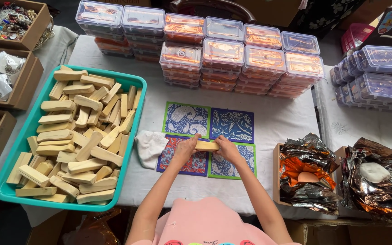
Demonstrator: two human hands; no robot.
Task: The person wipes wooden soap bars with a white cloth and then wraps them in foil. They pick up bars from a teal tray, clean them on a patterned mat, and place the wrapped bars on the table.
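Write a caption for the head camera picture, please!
Both hands hold a wooden block over four patterned cards.

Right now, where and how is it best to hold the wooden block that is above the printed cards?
Probably by its two short ends: the wooden block lies crosswise, so the left hand comes from the left end and the right hand from the right, leaving its long middle free.

Single head-worn view, looking steeply down and forward from above the chest. Table close below, both forearms entering from bottom edge. Far rim reaches stacked plastic boxes; teal tray at left, foil-lined cartons at right.
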